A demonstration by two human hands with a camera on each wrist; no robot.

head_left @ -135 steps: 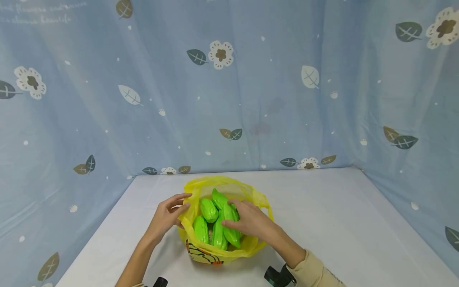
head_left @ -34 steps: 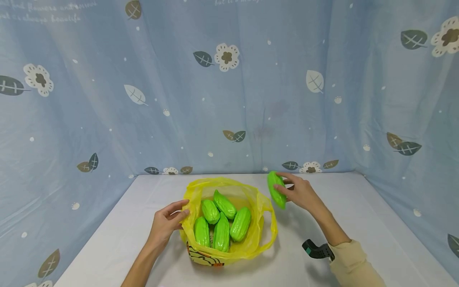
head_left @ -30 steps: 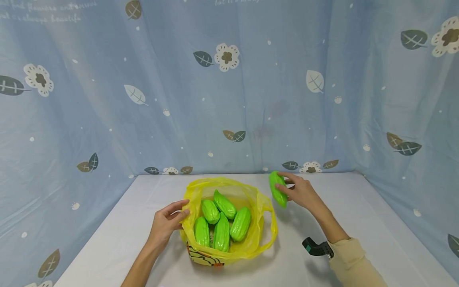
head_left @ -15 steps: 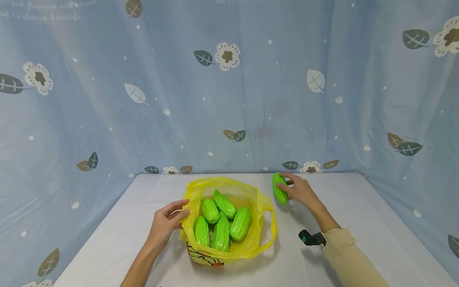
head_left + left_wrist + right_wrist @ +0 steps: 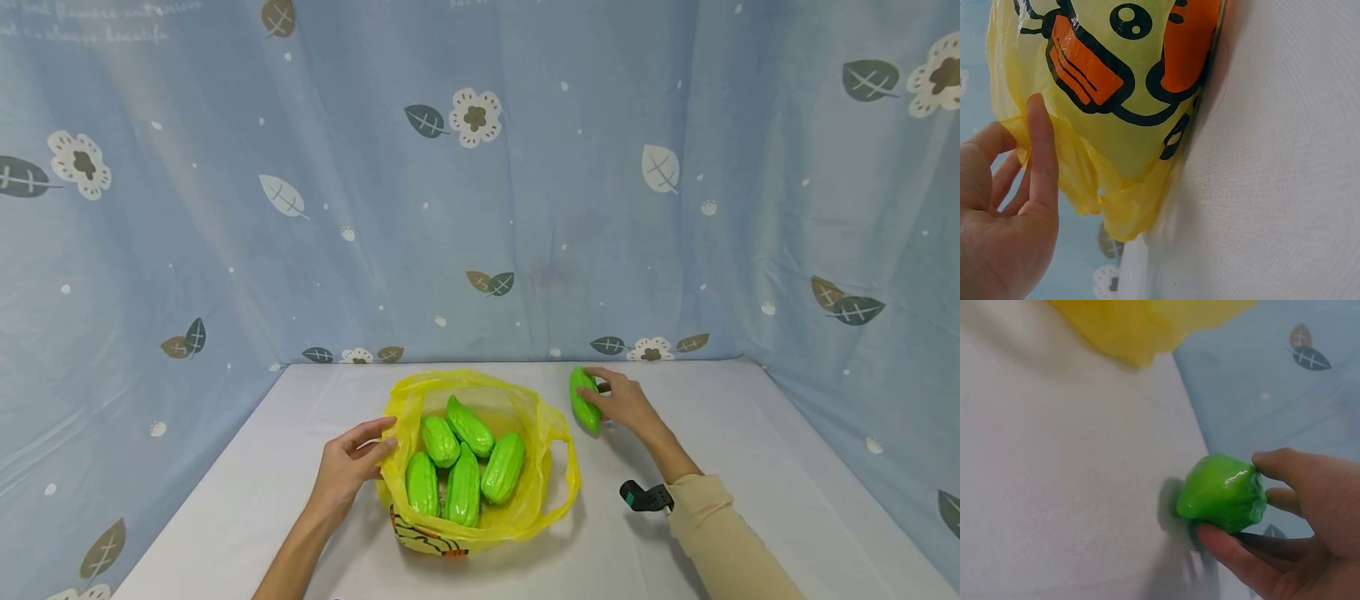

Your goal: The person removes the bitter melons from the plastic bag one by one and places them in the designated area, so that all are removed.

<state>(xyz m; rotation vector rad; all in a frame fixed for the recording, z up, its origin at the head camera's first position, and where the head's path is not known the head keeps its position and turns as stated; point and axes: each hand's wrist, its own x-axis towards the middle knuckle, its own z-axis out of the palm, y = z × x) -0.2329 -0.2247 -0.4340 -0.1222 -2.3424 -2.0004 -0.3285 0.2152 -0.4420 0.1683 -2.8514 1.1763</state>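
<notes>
A yellow plastic bag stands with its mouth spread wide, and several glossy green bitter melons lie inside. At its left rim my left hand pinches the thin plastic between thumb and fingers; the left wrist view shows the bag bunched there. To the right of the bag, my right hand grips one more bitter melon from its right side. In the right wrist view that bitter melon sits between thumb and fingertips, low over the tabletop with its shadow close beside it. Whether it touches is hard to tell.
A white cloth covers the table. Blue patterned curtains hang along the back and both sides. The bag's loose handle sticks out on the right. A black wrist camera is strapped to my right wrist.
My right hand has taken a bitter melon out of the bag, carried it rightward and lowered it towards the table. My left hand stays at the bag's rim.
</notes>
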